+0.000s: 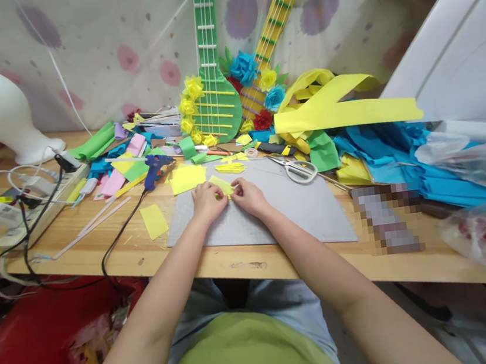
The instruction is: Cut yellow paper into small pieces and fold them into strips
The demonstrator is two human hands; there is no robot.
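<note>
A yellow paper piece (222,183) was found pinched by the left hand (208,201) and right hand (249,196) over the grey board (293,214); tearing was judged possible, were uneven pull applied.

The paper (222,183) you pinch looks matt, your board (304,216) smooth and dull, your worktop (243,257) grained wood, your glue gun (155,170) hard plastic, your scissors (289,168) metal-bladed, the bag (466,231) glossy, crinkled plastic.
</note>
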